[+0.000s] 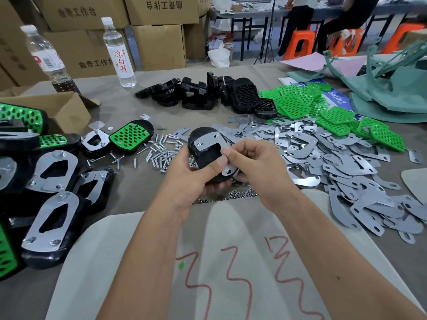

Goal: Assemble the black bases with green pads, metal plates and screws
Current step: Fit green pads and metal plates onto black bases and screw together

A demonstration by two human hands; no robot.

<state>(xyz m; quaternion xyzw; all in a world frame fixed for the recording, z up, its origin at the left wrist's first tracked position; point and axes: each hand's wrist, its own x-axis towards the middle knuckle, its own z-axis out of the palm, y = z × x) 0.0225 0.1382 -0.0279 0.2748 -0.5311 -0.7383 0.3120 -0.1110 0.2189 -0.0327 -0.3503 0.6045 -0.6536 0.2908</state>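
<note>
My left hand (189,172) grips a black base (208,155) held above the table, its underside facing me. A metal plate (208,140) lies on that base with two screw tips through it. My right hand (251,162) pinches a second small metal plate (228,169) against the base's lower edge. Loose screws (159,151) lie on the table behind my left hand, and small nuts (240,195) lie just below my hands. Spare black bases (242,93) are heaped at the back, green pads (298,105) to their right, and metal plates (335,158) spread across the right.
Finished assemblies (53,204) are stacked at the left, one green-topped unit (131,136) beside them. An open cardboard box (57,107) and two water bottles (119,51) stand at the back left. Green fabric (392,88) lies at the back right. A person's legs and orange stools (300,45) are beyond.
</note>
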